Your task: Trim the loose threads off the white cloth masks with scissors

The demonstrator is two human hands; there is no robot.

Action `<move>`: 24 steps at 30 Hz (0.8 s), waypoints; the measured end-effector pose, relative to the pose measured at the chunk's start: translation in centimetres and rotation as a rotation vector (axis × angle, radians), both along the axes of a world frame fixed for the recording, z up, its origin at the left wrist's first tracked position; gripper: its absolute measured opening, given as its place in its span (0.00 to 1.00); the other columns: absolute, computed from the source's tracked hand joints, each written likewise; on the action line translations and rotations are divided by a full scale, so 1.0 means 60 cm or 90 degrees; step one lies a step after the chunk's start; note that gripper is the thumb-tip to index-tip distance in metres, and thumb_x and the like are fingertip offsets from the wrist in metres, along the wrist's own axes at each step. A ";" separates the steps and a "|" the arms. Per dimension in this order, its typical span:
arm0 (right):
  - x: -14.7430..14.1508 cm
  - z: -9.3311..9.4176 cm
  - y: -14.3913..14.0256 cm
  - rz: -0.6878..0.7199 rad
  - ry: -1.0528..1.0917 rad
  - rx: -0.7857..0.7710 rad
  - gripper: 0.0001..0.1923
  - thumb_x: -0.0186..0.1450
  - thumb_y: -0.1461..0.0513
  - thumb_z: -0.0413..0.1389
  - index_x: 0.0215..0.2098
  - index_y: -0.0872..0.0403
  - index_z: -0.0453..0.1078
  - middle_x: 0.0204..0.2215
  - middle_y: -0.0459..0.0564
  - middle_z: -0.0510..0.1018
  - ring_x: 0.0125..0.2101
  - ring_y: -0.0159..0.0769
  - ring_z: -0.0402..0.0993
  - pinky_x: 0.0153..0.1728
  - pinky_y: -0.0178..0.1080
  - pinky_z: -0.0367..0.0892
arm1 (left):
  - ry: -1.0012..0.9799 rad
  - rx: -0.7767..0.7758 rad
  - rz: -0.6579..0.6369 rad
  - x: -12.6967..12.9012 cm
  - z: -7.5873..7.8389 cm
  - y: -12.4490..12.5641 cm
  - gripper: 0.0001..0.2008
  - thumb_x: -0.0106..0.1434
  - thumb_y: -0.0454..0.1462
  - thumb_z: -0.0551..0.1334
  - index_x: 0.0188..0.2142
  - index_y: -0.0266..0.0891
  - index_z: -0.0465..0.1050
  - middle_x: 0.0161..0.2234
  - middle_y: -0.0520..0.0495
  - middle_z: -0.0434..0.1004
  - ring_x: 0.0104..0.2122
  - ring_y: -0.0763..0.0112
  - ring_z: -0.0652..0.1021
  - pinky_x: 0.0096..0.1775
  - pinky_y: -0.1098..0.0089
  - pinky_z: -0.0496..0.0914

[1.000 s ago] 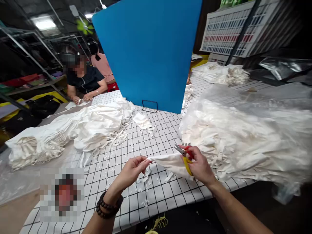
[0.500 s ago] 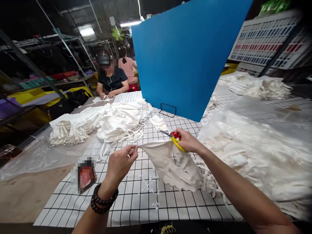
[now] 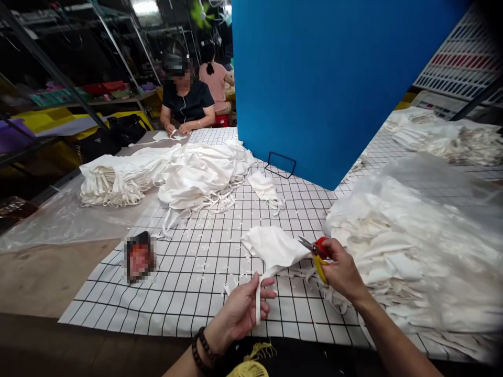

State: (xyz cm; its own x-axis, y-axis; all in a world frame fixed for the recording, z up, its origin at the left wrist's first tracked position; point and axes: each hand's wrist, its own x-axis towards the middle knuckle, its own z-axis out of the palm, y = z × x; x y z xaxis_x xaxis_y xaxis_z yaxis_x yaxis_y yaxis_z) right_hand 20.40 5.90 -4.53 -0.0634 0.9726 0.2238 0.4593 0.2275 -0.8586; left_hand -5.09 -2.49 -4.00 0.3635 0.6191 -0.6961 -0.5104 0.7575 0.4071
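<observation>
The table before me wears a white cloth ruled with black lines (image 3: 176, 309), sprinkled with tiny white scraps (image 3: 202, 251), and on it, just ahead of my hands, lies a crumpled white fabric piece (image 3: 273, 248). My left hand (image 3: 249, 306) is loosely curled, its narrow strap (image 3: 258, 301) running between thumb and fingers; my right hand (image 3: 341, 267) is closed round the red and yellow handles of the scissors (image 3: 319, 256), whose blades point left beside the fabric's right end, though I cannot tell whether those fingers also grip it. A white heap (image 3: 200, 173) spreads on the far left, a plastic-covered one (image 3: 412, 246) on my right, and a tall blue board (image 3: 314, 89) stands between and behind them. Past it, in the dim room with its cluttered shelves (image 3: 106, 97), a person in dark clothing (image 3: 186, 104) sits at the table's far end, handling white material, while another in pink (image 3: 214, 78) faces away
</observation>
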 end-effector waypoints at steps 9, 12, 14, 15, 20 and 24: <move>0.061 -0.032 -0.035 -0.129 0.001 -0.086 0.15 0.54 0.61 0.61 0.39 0.50 0.66 0.38 0.51 0.78 0.35 0.40 0.76 0.36 0.39 0.70 | 0.109 0.165 0.002 0.028 -0.007 0.003 0.20 0.58 0.46 0.67 0.43 0.32 0.77 0.36 0.43 0.76 0.16 0.87 0.54 0.19 0.77 0.49; 0.064 -0.039 -0.035 -0.148 0.039 -0.093 0.14 0.54 0.61 0.62 0.38 0.50 0.66 0.38 0.51 0.78 0.36 0.40 0.76 0.36 0.40 0.71 | 0.058 0.072 -0.033 0.025 -0.001 0.008 0.23 0.61 0.50 0.62 0.42 0.31 0.76 0.35 0.42 0.77 0.17 0.85 0.55 0.18 0.77 0.47; 0.061 -0.044 -0.033 -0.151 0.085 -0.084 0.14 0.54 0.60 0.62 0.37 0.50 0.65 0.39 0.52 0.78 0.37 0.40 0.76 0.37 0.40 0.71 | -0.019 -0.045 -0.060 0.024 0.002 0.010 0.23 0.63 0.51 0.59 0.43 0.32 0.76 0.31 0.44 0.76 0.16 0.84 0.59 0.18 0.78 0.47; 0.058 -0.046 -0.031 -0.150 0.107 -0.079 0.14 0.54 0.60 0.62 0.37 0.50 0.65 0.39 0.52 0.78 0.37 0.40 0.76 0.37 0.40 0.71 | -0.053 -0.098 -0.073 0.025 0.001 0.011 0.22 0.64 0.50 0.58 0.43 0.32 0.75 0.28 0.47 0.74 0.15 0.84 0.59 0.17 0.78 0.47; 0.049 -0.052 -0.021 -0.145 0.144 -0.079 0.15 0.56 0.58 0.62 0.38 0.50 0.63 0.39 0.55 0.79 0.37 0.41 0.77 0.37 0.42 0.72 | -0.147 -0.190 -0.047 0.032 -0.012 0.004 0.17 0.64 0.45 0.63 0.46 0.35 0.72 0.19 0.59 0.62 0.11 0.86 0.55 0.14 0.80 0.43; 0.050 -0.055 -0.019 -0.156 0.138 -0.089 0.15 0.55 0.57 0.63 0.37 0.51 0.64 0.39 0.55 0.79 0.37 0.42 0.77 0.38 0.43 0.72 | -0.128 -0.155 -0.007 0.041 -0.015 -0.004 0.13 0.62 0.41 0.65 0.44 0.37 0.73 0.21 0.59 0.66 0.11 0.87 0.54 0.13 0.80 0.43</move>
State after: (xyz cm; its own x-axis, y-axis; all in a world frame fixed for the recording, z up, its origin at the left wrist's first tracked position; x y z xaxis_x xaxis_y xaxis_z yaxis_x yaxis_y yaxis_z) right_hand 23.41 4.79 -7.85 0.2092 0.9754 0.0694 0.2892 0.0061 -0.9572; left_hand -2.61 -2.76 -4.88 0.5150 0.4383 -0.7366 -0.5533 0.8264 0.1048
